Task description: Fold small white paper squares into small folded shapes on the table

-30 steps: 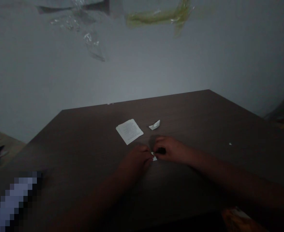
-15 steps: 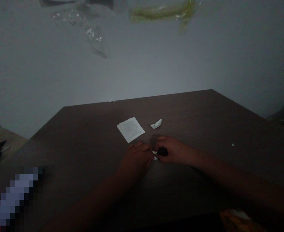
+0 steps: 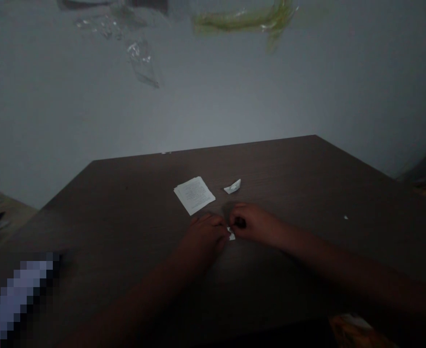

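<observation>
Small white paper (image 3: 231,235): just above or on the counter (image 3: 125,208), directly between the fingertips of both hands, mostly covered by them; its folds are too small and dim to make out.
Left hand (image 3: 206,236): on the left side of the small white paper, fingers bent, fingertips pinching its edge.
Right hand (image 3: 249,222): on the opposite side, fingers curled round to meet the thumb, pinching the small white paper at its right; a dark patch shows inside the curl, and whether it is an object or shadow I cannot tell.
Printed sheets (image 3: 194,195): one square stack, slightly uneven at the edges, beyond the left hand and apart from it; the number of sheets cannot be counted.
Folded paper boat (image 3: 232,186): one, beyond the right hand, to the right of the stack, not touching it.
White scrap (image 3: 345,217): one, tiny, well apart to the right, past the right forearm.
Counter: one, brown, its far edge along the pale wall (image 3: 216,96).
Tape on the wall: one yellowish strip (image 3: 242,21) at upper middle, clear crinkled tape (image 3: 143,60) to its left.
</observation>
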### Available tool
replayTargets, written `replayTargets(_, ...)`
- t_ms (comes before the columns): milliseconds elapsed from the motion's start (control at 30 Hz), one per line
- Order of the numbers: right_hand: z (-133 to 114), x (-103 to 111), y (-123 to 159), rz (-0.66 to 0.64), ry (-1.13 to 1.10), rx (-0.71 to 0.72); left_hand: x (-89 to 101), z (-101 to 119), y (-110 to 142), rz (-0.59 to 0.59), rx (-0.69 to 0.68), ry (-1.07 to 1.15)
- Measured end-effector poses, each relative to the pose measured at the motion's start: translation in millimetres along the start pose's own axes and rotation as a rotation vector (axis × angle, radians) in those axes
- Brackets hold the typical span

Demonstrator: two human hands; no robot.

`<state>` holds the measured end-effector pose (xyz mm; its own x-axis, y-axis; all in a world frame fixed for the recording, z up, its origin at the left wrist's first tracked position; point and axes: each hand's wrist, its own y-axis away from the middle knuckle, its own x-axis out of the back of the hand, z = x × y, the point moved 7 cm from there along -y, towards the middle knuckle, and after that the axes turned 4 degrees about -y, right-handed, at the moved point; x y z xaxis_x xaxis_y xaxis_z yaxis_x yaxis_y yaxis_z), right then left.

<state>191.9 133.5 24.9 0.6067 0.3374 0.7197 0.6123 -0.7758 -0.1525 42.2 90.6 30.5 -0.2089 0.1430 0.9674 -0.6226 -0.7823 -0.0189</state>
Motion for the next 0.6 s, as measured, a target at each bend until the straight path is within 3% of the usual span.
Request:
replayTargets(233, 2.8, -0.8, -0.8, 0.069, 0.016, -0.008, 0.4, 1.1, 3.3, 0.033, 0.012, -0.042)
replayTargets(600, 1.3, 6.7, 6.3, 0.038, 0.028, -0.005, -6.5, -5.1, 6.1, 0.045, 0.062, 0.071)
